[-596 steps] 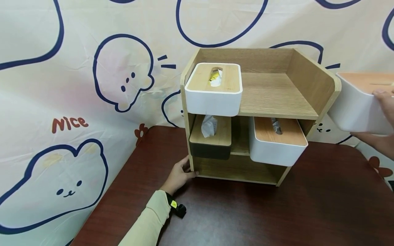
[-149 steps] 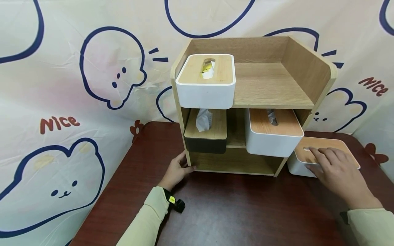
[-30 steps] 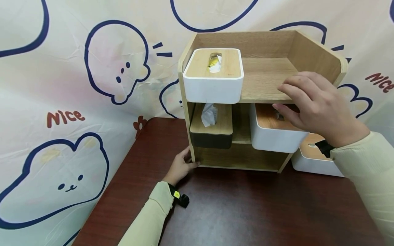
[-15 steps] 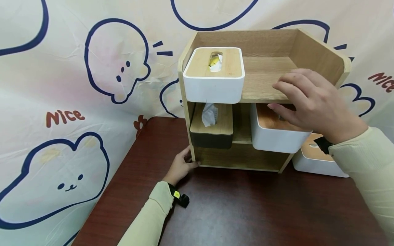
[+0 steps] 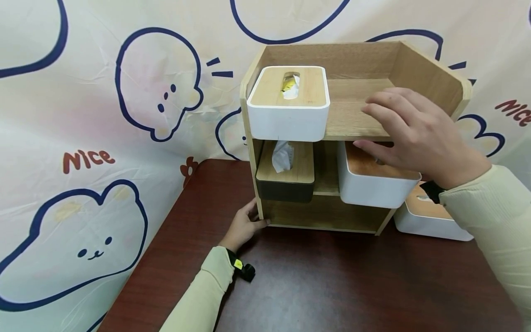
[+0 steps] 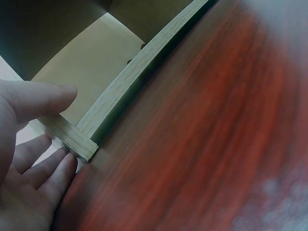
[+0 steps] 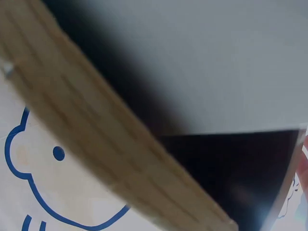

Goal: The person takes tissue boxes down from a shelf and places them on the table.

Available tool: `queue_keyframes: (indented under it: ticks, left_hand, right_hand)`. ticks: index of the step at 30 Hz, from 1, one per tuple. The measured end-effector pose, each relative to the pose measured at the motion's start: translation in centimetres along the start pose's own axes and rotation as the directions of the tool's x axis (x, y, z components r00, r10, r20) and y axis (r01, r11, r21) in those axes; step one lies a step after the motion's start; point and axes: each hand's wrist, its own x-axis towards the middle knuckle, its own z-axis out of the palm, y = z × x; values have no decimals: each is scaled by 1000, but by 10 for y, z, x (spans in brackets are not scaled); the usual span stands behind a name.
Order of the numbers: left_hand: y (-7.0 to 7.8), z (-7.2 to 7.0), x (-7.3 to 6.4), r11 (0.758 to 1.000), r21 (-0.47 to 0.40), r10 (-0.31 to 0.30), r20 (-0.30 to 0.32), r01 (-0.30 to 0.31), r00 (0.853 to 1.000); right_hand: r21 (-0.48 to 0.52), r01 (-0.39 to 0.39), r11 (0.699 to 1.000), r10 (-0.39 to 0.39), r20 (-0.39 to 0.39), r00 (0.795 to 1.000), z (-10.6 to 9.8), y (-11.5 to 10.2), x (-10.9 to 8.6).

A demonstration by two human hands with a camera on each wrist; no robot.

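Observation:
My left hand (image 5: 242, 228) grips the lower left corner of a wooden two-tier shelf (image 5: 350, 103). In the left wrist view the thumb lies inside the side panel and the fingers outside. My right hand (image 5: 419, 133), fingers loosely bent and holding nothing, is over a white tissue box (image 5: 375, 192) with a wooden lid in the right of the middle tier. The hand hides much of that lid. The right wrist view shows the shelf's side panel (image 7: 110, 130) close up beside a pale box wall (image 7: 216, 62).
A white tissue box (image 5: 286, 122) sits at the top tier's left; below it is a black tissue box (image 5: 284, 191) with a tissue sticking out. Another white tissue box (image 5: 435, 227) stands on the dark red table (image 5: 332, 286), right of the shelf. A printed cloth (image 5: 157, 184) hangs behind.
The right hand has set its white tissue box on the table right of the shelf, let go, and moved up and left over the middle-tier box. The left hand keeps its place.

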Motion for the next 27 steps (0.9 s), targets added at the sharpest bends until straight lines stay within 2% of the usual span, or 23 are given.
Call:
queue_keyframes:
  ticks: [2, 6, 7, 14, 21, 27]
  left_hand:
    - [-1, 0, 0, 1000, 1, -8, 4, 8, 1000]
    - [-19, 0, 4, 1000, 5, 4, -25, -4, 1000]
    - [-20, 0, 4, 1000, 8, 11, -30, -11, 999]
    - [-21, 0, 3, 1000, 9, 14, -48, -13, 999]
    - [-21, 0, 3, 1000, 8, 21, -35, -21, 999]
    - [-21, -1, 6, 999, 19, 37, -28, -37, 999]
  right_hand:
    - [5, 3, 1000, -3, 2, 1000, 2, 1, 0]
    - [16, 5, 1000, -5, 1, 1000, 4, 1, 1]
    - [18, 4, 1000, -4, 2, 1000, 5, 1, 1]
    - [30, 0, 1000, 0, 2, 1000, 9, 3, 3]
    - [48, -2, 999, 2, 9, 1000, 10, 4, 4]
    - [61, 28, 998, -29, 30, 999, 10, 7, 6]
